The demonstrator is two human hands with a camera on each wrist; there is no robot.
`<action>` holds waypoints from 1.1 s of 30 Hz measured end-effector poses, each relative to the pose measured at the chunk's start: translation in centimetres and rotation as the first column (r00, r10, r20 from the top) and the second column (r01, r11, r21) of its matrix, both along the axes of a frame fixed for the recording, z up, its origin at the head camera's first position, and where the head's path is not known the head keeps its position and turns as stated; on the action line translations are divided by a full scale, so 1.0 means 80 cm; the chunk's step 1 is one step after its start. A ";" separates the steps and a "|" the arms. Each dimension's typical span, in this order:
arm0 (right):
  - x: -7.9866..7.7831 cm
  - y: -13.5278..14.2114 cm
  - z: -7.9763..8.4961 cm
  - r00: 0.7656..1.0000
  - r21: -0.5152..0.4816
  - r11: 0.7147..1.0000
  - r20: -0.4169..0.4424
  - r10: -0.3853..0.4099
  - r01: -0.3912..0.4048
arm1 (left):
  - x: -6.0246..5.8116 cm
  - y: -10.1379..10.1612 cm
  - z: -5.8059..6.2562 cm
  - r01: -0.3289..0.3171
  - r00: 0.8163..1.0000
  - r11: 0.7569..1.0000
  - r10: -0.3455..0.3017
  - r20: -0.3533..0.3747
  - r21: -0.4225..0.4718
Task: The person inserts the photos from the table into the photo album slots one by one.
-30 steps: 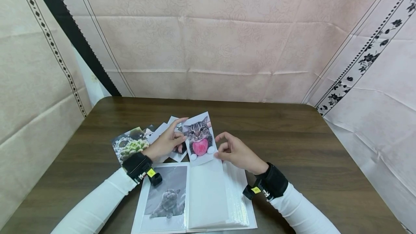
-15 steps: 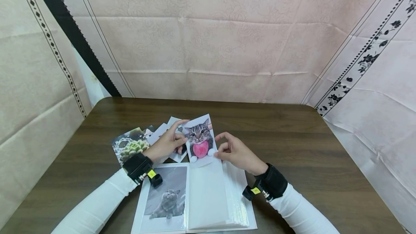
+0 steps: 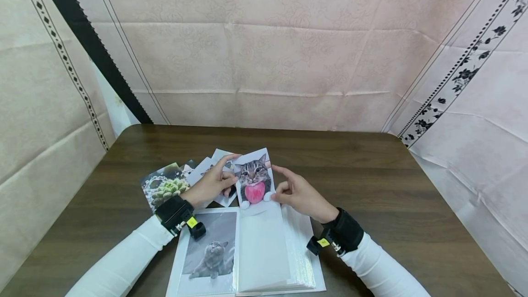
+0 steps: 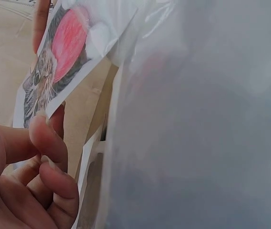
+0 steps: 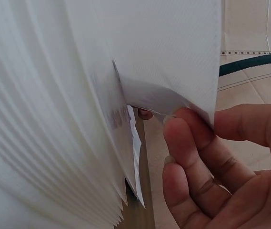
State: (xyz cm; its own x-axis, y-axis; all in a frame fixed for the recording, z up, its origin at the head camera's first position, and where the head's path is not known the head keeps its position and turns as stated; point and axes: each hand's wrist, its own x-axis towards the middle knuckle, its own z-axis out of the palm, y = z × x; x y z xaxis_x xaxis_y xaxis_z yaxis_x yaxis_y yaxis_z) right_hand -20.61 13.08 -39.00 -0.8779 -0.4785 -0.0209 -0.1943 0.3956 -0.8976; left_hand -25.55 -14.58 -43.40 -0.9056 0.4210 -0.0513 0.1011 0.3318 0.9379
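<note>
A photo of a tabby cat with a pink heart stands at the top of a clear sleeve page in an open photo album. Its lower edge is inside the sleeve, as the left wrist view also shows. My left hand pinches the photo's left edge between thumb and fingers. With thumb and fingers, my right hand pinches the page's upper right corner, its index finger reaching the photo's right edge. In the right wrist view, the page bends slightly at that corner.
A grey cat photo fills the album's left page. Behind my left hand lie several loose photos, including a succulent photo. More sleeve pages are stacked at the right. All rests on a brown wooden table; a patterned cloth hangs behind.
The cat photo has slid slightly down toward the album, deeper into the sleeve. My right index finger has straightened toward the photo's right edge. Both hands otherwise hold their places.
</note>
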 end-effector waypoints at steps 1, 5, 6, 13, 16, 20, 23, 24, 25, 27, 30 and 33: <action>0.000 0.000 0.000 1.000 0.002 1.000 0.002 -0.002 0.002 | 0.000 0.000 0.000 0.000 1.000 1.000 0.000 0.001 0.002; 0.001 -0.001 0.001 1.000 0.006 1.000 -0.005 -0.002 0.002 | 0.001 0.000 0.000 0.006 1.000 1.000 -0.006 0.016 0.023; 0.001 -0.001 0.001 1.000 0.007 1.000 -0.007 -0.001 0.001 | 0.000 0.000 0.000 0.010 1.000 0.999 -0.011 0.019 0.031; -0.001 0.000 0.000 1.000 -0.005 1.000 -0.004 0.006 -0.006 | -0.001 -0.002 -0.002 0.058 0.998 0.996 -0.059 0.015 0.072; -0.001 -0.001 -0.001 1.000 -0.010 1.000 0.001 0.008 -0.008 | -0.001 -0.002 -0.003 0.065 0.998 0.996 -0.065 0.004 0.061; -0.002 -0.001 -0.003 1.000 -0.004 1.000 -0.001 0.008 -0.008 | 0.000 -0.001 -0.004 0.057 0.998 0.997 -0.058 0.008 0.049; -0.002 -0.001 -0.003 1.000 -0.002 1.000 -0.006 0.009 -0.009 | 0.000 -0.001 -0.004 0.053 0.998 0.997 -0.055 0.027 0.055; -0.002 -0.001 -0.003 1.000 -0.003 1.000 -0.005 0.010 -0.010 | 0.000 -0.001 -0.004 0.054 0.998 0.997 -0.056 0.033 0.060; -0.002 -0.001 -0.003 1.000 -0.005 1.000 -0.004 0.011 -0.011 | 0.000 -0.001 -0.004 0.056 0.998 0.996 -0.059 0.038 0.067; -0.001 -0.001 -0.002 1.000 -0.010 1.000 -0.001 0.011 -0.011 | 0.000 -0.001 -0.004 0.058 0.997 0.996 -0.062 0.044 0.072; -0.001 -0.001 -0.001 1.000 -0.018 1.000 0.005 0.011 -0.011 | 0.001 -0.002 -0.003 0.069 0.997 0.995 -0.071 0.033 0.065; 0.000 -0.001 -0.001 1.000 -0.020 1.000 0.005 0.013 -0.013 | 0.002 -0.002 -0.002 0.072 0.997 0.996 -0.073 0.025 0.052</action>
State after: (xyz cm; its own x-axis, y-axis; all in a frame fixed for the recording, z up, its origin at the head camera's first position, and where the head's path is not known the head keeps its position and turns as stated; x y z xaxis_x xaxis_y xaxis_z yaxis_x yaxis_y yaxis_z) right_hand -20.60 13.01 -39.10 -0.8714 -0.4903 -0.0155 -0.1947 0.3747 -0.9065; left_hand -25.40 -14.71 -43.57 -0.8711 0.4883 -0.0524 0.0973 0.2763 0.9561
